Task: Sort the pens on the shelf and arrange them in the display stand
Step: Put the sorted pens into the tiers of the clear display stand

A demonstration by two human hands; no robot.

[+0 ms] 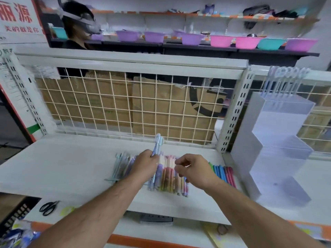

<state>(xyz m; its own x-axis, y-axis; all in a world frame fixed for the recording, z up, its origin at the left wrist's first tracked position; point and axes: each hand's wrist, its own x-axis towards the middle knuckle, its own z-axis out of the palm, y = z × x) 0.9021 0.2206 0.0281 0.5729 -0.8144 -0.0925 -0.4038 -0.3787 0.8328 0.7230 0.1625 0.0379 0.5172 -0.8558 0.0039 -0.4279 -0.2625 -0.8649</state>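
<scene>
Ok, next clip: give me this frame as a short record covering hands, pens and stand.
left hand: grips a few pale blue pens, raised above the pile
right hand: fingers curled over the pile; whether it holds anything is unclear
loose pens: mixed-colour pile on the white shelf; blue-and-red row to its right
display stand: clear, tiered, right of the pens; top-tier pens stand upright
scissors: lower left, below the shelf

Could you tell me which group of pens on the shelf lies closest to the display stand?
The green, blue and red pens; the pastel groups lie further left.
</scene>
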